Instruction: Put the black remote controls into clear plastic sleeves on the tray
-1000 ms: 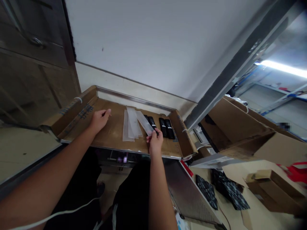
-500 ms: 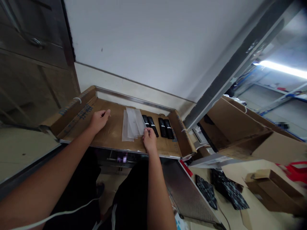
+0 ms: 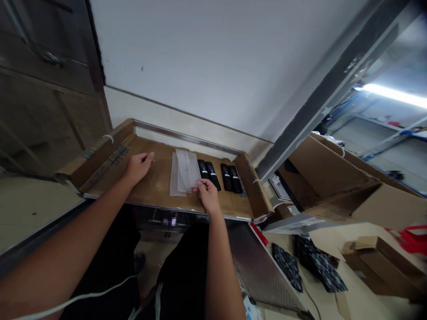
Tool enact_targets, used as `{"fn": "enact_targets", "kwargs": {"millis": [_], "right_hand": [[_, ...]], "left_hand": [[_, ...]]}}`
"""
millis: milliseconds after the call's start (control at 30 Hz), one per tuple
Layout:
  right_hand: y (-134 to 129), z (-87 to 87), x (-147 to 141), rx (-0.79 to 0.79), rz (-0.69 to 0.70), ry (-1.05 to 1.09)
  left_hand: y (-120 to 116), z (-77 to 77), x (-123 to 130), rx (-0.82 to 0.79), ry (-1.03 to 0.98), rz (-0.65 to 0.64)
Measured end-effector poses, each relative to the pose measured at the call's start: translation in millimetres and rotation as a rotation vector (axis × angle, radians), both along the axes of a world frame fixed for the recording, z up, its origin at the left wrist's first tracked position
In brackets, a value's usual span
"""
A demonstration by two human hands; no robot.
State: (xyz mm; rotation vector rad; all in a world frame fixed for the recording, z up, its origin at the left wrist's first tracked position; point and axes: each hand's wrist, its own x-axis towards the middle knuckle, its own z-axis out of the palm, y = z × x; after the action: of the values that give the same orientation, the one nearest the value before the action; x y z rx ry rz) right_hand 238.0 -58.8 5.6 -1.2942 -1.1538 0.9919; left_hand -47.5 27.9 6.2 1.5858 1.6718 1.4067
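Several clear plastic bags [image 3: 185, 171] lie overlapping, partly fanned out, on the cardboard-lined shelf. My right hand [image 3: 208, 193] is at their lower right corner, its thumb and fingertips pinching the edge of the top plastic bag. Just right of the bags lies a pair of black remote-like devices [image 3: 212, 175] with small white labels. Another similar black pair [image 3: 231, 178] rests farther right. My left hand [image 3: 139, 168] hovers over the left part of the shelf, apart from the bags. Its fingers are curled in, and nothing shows in them.
Raised cardboard sides [image 3: 255, 189] border the shelf, with a white wall [image 3: 200, 58] behind. A large open carton [image 3: 330, 173] stands at the right. Lower right, dark patterned bags [image 3: 316, 262] and a smaller carton [image 3: 380, 262] lie on the floor. A white cable [image 3: 100, 293] crosses my lap.
My right hand has shifted slightly left and down, and the top bag's edge has moved left with it, away from the black devices. My left hand has hardly moved.
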Motion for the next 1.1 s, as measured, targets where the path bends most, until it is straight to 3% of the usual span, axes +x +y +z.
{"fn": "enact_targets", "kwargs": {"millis": [100,1100], "right_hand": [[-1.5,3.2,-0.4,-0.036,0.058,0.05],[-0.8,1.0,1.1,0.008,0.011,0.045]], "left_hand": [[0.8,-1.6,-0.4,0.005,0.01,0.003],[2.7,-3.4,0.3,-0.004,0.032,-0.036]]}}
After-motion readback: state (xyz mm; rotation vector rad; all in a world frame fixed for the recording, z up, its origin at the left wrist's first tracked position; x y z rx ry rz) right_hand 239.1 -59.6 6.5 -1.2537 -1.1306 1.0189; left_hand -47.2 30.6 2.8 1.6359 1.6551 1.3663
